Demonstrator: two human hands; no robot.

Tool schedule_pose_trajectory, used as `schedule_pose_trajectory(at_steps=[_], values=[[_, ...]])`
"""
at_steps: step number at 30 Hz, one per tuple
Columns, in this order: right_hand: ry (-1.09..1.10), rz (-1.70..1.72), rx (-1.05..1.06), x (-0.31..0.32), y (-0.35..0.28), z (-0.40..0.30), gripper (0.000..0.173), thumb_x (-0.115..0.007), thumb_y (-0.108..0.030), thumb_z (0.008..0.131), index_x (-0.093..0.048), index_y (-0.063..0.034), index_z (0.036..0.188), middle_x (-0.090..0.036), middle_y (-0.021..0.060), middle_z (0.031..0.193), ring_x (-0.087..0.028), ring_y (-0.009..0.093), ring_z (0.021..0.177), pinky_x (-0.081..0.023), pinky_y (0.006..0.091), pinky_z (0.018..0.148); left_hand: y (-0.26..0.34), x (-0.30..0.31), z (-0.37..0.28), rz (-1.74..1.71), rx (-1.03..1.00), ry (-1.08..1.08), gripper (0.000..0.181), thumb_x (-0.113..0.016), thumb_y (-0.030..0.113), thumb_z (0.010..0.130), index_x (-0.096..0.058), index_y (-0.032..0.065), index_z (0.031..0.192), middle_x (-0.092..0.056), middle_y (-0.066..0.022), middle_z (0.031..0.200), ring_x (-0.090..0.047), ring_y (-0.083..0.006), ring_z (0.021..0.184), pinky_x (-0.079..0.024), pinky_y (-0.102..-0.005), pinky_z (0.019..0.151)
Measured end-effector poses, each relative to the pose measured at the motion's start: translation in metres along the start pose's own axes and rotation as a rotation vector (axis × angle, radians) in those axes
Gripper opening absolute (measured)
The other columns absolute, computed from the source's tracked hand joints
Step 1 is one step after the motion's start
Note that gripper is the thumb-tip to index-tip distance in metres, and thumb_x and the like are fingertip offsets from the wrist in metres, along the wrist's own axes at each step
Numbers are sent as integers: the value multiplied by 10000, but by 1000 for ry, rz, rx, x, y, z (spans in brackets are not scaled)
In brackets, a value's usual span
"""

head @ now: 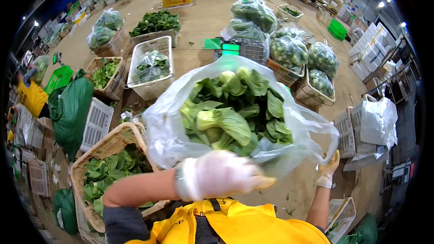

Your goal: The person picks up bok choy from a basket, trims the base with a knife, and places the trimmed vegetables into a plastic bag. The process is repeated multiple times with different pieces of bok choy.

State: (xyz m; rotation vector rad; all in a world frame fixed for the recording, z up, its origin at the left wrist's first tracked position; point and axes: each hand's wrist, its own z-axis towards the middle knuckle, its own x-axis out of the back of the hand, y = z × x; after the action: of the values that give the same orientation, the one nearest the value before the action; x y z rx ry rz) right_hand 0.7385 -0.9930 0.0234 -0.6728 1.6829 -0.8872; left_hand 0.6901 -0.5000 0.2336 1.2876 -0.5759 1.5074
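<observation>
A clear plastic bag [166, 128] full of bok choy [227, 125] stands wide in front of me, its mouth facing up. My left hand [227, 176], in a pale glove and blurred, is at the bag's near rim; whether its fingers grip anything cannot be told. On the right, my right hand [329, 167], in a light glove, grips the handle loop of the bag. Left of the bag, a plastic crate [76, 173] holds more loose leafy greens [108, 169]. Behind the bag is a scale with a lit green display [230, 47].
A white crate [132, 71] with bagged greens stands ahead left, beside a tall green sack [71, 112]. Bagged vegetables [288, 51] sit in crates ahead right. Plastic bags [378, 118] hang over crates at the right. A person in a yellow vest [32, 96] is at the far left.
</observation>
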Motion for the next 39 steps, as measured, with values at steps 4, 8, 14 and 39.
schedule_pose_trajectory(at_steps=[4,8,14,39], values=[[80,-892,-301,40,77,-27,360,-468,-469,921,-616,-148,993,-612,23,789,-579,154,718,-487,343,639,0,-40,-169,-488,393,427,348,-574,-50,820,-625,11,1159,-675,-122,1071,-680,-181,877,-546,-271,717],[-677,-1476,-778,-142,188,-188,359,-623,-325,855,-648,-44,1078,-671,95,948,-617,176,810,-475,293,702,69,-69,-314,-582,1184,705,126,-604,92,888,-694,10,921,-692,-73,753,-660,-130,655,-516,-260,607],[-1274,-1226,-291,-349,319,-320,258,-620,-235,868,-664,-7,981,-678,161,882,-647,270,834,-499,358,746,157,-137,-499,-546,1560,776,264,-546,235,864,-554,53,674,-533,-40,558,-530,-156,517,-401,-294,505],[-1176,-1848,-3,-508,756,-262,608,-755,-416,722,-554,-173,1241,-586,96,1233,-570,294,1123,-421,478,959,238,-246,-523,-737,1972,1540,101,-609,89,884,-614,3,831,-652,-76,759,-609,-137,667,-496,-268,609]])
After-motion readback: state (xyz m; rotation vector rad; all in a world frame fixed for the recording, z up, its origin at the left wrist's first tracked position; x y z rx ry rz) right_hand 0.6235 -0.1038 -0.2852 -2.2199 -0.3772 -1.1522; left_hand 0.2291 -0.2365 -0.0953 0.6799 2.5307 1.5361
